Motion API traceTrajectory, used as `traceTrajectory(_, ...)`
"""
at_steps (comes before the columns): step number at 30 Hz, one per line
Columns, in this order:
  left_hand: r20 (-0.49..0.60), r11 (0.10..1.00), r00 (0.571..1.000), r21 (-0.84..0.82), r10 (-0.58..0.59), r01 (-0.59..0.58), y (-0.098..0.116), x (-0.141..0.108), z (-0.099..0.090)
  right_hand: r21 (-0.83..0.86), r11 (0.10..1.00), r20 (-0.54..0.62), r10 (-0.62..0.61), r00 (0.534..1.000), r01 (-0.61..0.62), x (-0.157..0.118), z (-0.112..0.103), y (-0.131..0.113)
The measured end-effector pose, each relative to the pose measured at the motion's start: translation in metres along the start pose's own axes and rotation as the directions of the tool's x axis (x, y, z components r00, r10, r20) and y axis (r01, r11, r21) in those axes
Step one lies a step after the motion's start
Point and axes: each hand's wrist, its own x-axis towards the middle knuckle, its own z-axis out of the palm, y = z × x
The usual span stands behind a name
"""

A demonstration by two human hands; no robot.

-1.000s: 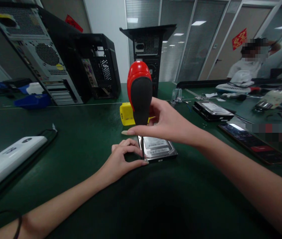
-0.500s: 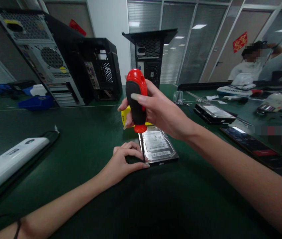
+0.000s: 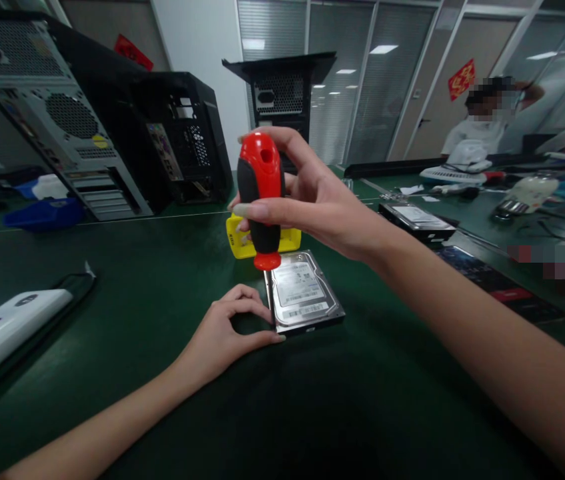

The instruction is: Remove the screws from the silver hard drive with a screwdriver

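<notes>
A silver hard drive (image 3: 300,290) with a white label lies flat on the green table in front of me. My right hand (image 3: 307,200) grips a red and black screwdriver (image 3: 261,200) from behind and the side, thumb across the handle. The shaft points down, its tip at the drive's near left corner. At that same corner is my left hand (image 3: 237,323), thumb and fingers curled round the corner and the shaft's lower end. The exact contact of the tip is hidden by these fingers. Just behind the drive lies a yellow plastic frame (image 3: 290,240), partly covered by my right hand.
Computer cases (image 3: 177,133) stand along the back left, with a blue tray (image 3: 42,215) before them. A white power strip (image 3: 7,323) lies at left. On the right are another hard drive (image 3: 417,220) and a phone (image 3: 497,280). A person (image 3: 480,123) is at the far right.
The screwdriver handle has turned, with more of its red side facing me, and my right fingers have shifted round it. The whole view has swung slightly, moving things leftward.
</notes>
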Motion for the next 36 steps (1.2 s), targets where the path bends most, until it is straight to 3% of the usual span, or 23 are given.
traceTrajectory(8, 0.01, 1.0, 1.0, -0.002, -0.007, 0.007, -0.001, 0.002, 0.003, 0.18, 0.983, 0.15, 0.006, 0.989, -0.033, 0.002, -0.009, -0.005)
traceTrajectory(12, 0.019, 0.999, 0.999, -0.018, -0.048, 0.048, 0.001, 0.003, 0.003, 0.181, 0.981, 0.15, 0.046, 0.988, -0.073, 0.006, -0.003, -0.006)
traceTrajectory(17, 0.041, 0.99, 0.992, -0.069, -0.118, 0.121, 0.004, 0.002, 0.003, 0.174, 0.984, 0.083, 0.022, 0.996, -0.037, 0.011, 0.005, -0.003)
traceTrajectory(23, 0.031, 0.98, 0.989, -0.139, -0.143, 0.146, 0.002, 0.002, 0.005, 0.254, 0.959, 0.183, 0.083, 0.98, -0.129, 0.016, -0.001, -0.002)
traceTrajectory(29, 0.051, 0.987, 0.993, -0.111, -0.109, 0.114, -0.002, 0.001, 0.003, 0.26, 0.963, 0.072, 0.047, 0.996, -0.064, 0.014, -0.004, -0.004)
traceTrajectory(36, 0.084, 0.993, 0.995, -0.097, -0.053, 0.061, -0.003, 0.001, 0.002, 0.219, 0.976, 0.106, -0.041, 0.993, 0.017, 0.015, 0.002, -0.004)
